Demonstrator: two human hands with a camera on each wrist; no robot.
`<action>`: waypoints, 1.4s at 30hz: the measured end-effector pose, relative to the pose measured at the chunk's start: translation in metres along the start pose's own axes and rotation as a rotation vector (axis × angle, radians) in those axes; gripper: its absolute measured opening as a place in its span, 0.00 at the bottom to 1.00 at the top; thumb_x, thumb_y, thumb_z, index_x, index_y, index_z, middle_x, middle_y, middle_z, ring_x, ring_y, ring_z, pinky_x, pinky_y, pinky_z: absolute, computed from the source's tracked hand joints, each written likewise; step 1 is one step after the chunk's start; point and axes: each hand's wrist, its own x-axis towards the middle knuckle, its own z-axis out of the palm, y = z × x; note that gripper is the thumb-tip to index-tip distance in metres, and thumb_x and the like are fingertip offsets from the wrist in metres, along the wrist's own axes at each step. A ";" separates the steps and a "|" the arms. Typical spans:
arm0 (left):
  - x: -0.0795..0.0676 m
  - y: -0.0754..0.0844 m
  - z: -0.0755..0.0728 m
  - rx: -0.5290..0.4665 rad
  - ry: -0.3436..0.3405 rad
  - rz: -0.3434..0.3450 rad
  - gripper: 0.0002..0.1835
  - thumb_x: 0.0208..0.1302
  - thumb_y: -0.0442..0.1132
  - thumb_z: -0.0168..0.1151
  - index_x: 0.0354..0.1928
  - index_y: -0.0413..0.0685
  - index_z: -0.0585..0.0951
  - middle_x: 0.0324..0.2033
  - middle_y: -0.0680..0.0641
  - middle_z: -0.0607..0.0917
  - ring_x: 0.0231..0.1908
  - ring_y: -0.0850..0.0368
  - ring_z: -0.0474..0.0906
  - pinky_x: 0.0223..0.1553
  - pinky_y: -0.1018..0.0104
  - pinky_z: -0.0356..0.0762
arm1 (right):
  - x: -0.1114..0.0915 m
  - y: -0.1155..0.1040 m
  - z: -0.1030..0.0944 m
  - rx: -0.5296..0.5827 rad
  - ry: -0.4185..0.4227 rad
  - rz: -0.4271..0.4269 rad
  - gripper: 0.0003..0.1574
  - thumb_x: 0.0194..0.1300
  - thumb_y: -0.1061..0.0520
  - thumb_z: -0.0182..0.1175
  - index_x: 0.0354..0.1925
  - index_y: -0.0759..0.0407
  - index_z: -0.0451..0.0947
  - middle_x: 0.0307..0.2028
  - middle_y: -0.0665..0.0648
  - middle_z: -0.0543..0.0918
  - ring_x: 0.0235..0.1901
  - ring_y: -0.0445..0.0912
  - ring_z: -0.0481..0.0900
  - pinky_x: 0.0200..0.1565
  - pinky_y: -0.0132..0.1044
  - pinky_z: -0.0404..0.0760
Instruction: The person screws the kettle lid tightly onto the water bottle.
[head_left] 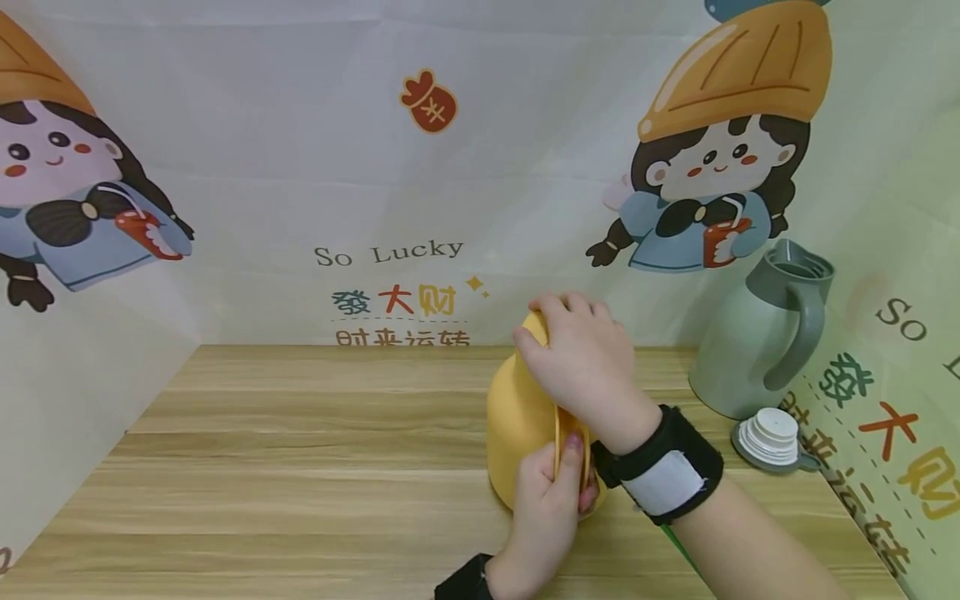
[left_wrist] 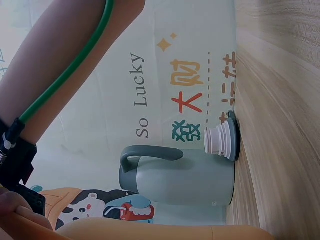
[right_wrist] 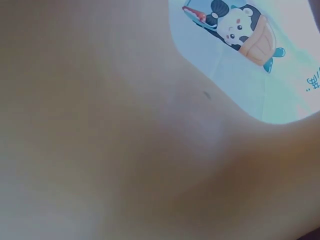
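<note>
**Left hand (head_left: 546, 502) round the handle (head_left: 558, 421), right hand (head_left: 583, 358) over the top**

Your yellow jug (head_left: 523, 417) sits toward five o'clock from the middle of the head view, roughly upright on the wooden tabletop (head_left: 300, 458), its handle turned to four o'clock. You have the left fingers wrapped round that handle with the thumb laid along it. The right hand is folded over the jug's top, thumb toward nine o'clock; you cannot tell exactly where its fingertips bite.

You seem to be working at the top, so let the left hand do the steadying: press the base gently down, and work the right hand evenly rather than levering sideways. Mind the wristband (head_left: 663, 475), close beside your left fingers.

Farther out, around three o'clock from the jug, stands a grey-green flask (head_left: 731, 354), with a white-and-grey cap (head_left: 772, 435) at its five o'clock. Give both elbow room.
</note>
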 end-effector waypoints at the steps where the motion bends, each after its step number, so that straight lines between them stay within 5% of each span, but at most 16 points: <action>1: 0.000 0.000 0.000 0.000 0.001 -0.001 0.25 0.74 0.37 0.40 0.15 0.33 0.64 0.08 0.39 0.63 0.11 0.62 0.59 0.14 0.75 0.56 | 0.000 0.000 0.000 -0.002 -0.001 0.004 0.25 0.65 0.41 0.49 0.54 0.52 0.70 0.53 0.59 0.70 0.52 0.57 0.64 0.47 0.53 0.68; 23: 0.001 -0.002 -0.001 -0.015 -0.001 -0.022 0.25 0.74 0.37 0.40 0.15 0.33 0.64 0.09 0.42 0.64 0.11 0.63 0.59 0.13 0.74 0.56 | -0.001 -0.001 -0.003 0.010 -0.001 0.010 0.30 0.66 0.38 0.46 0.57 0.54 0.69 0.54 0.61 0.70 0.49 0.59 0.67 0.46 0.55 0.69; 42: 0.001 -0.003 -0.002 -0.001 -0.023 -0.011 0.24 0.74 0.37 0.39 0.17 0.34 0.65 0.09 0.40 0.63 0.11 0.61 0.59 0.14 0.74 0.57 | -0.002 0.017 -0.008 0.083 0.017 -0.119 0.37 0.66 0.30 0.41 0.58 0.54 0.68 0.58 0.59 0.69 0.57 0.59 0.61 0.51 0.62 0.58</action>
